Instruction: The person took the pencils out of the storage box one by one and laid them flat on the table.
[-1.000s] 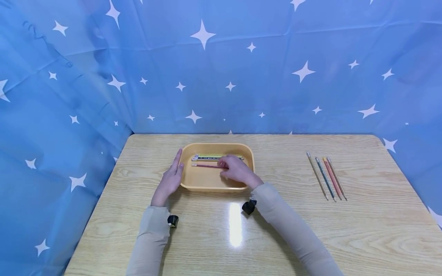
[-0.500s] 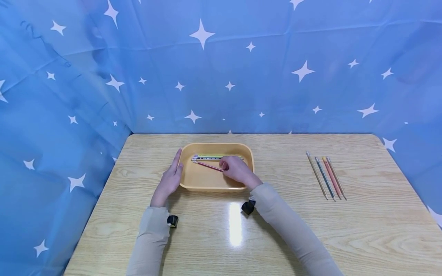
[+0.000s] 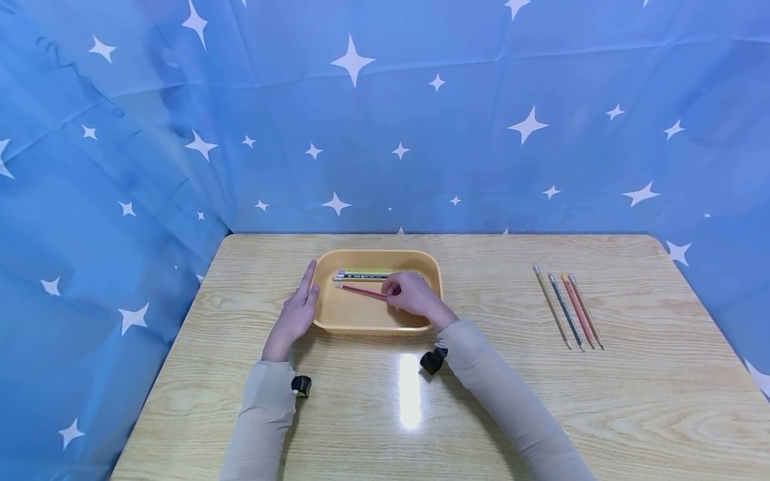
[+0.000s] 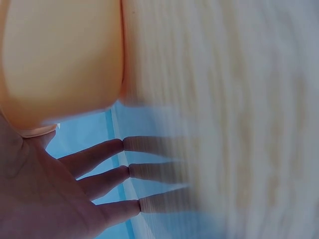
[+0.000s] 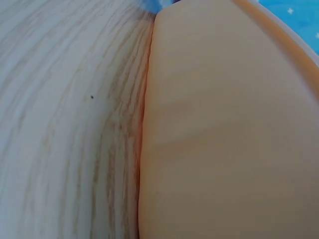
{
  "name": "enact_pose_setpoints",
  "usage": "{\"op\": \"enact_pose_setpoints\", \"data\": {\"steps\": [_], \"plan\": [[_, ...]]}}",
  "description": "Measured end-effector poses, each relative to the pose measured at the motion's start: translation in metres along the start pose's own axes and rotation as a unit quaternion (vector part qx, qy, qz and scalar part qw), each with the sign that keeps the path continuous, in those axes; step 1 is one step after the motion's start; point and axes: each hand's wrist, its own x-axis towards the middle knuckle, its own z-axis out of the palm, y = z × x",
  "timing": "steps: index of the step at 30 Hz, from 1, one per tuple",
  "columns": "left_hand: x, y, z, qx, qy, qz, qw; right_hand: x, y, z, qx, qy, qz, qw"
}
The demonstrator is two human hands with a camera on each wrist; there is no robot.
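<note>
A shallow orange-tan tray [image 3: 361, 329] sits on the table toward its back left. My left hand [image 3: 295, 314] rests against the tray's left side, its fingers straight; the left wrist view shows that hand [image 4: 60, 194] with fingertips touching the tabletop beside the tray. Inside the tray, my right hand [image 3: 412, 294] pinches a red pencil [image 3: 361, 290] near its right end, which the fingers hide. Behind it, several pencils [image 3: 361, 275], dark and yellow-green, lie side by side, partly covered by the right hand. The right wrist view shows only the tray's outer wall [image 5: 224, 124] and tabletop.
Several more pencils [image 3: 568, 307] lie slanted in a row on the right side of the wooden table [image 3: 481, 401]. A blue cloth with white stars [image 3: 421, 120] hangs behind the table and along its left side.
The red pencil went from lying level to tilted, its eraser end rising toward the other pencils and then shifting slightly back toward me. The left hand has stayed at the tray.
</note>
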Motion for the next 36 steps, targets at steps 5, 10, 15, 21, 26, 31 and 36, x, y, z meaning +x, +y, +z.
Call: {"op": "enact_pose_setpoints", "data": {"steps": [5,10,15,21,26,31,36], "plan": [[0.001,0.0,0.0,0.002,0.002,0.0,1.0,0.0,0.0,-0.001,-0.007,-0.018,-0.004,0.9998],[0.001,0.0,0.001,0.006,0.003,0.008,0.9999,-0.001,-0.001,-0.003,0.001,-0.039,-0.014,0.9991],[0.001,0.0,0.0,0.004,0.001,0.014,0.9999,-0.002,0.0,-0.005,0.034,-0.051,-0.021,0.9979],[0.001,-0.001,0.001,-0.002,-0.001,0.017,0.9999,-0.001,0.003,-0.004,0.083,-0.051,-0.03,0.9948],[0.001,-0.003,0.002,0.0,0.0,0.02,0.9998,-0.003,0.002,-0.005,0.117,-0.038,-0.012,0.9923],[0.003,-0.003,0.004,0.004,0.004,0.026,0.9996,-0.008,0.001,-0.011,0.134,-0.022,-0.008,0.9908],[0.002,-0.001,0.003,0.007,0.002,0.022,0.9997,-0.016,-0.003,-0.018,0.149,-0.016,-0.041,0.9879]]}}
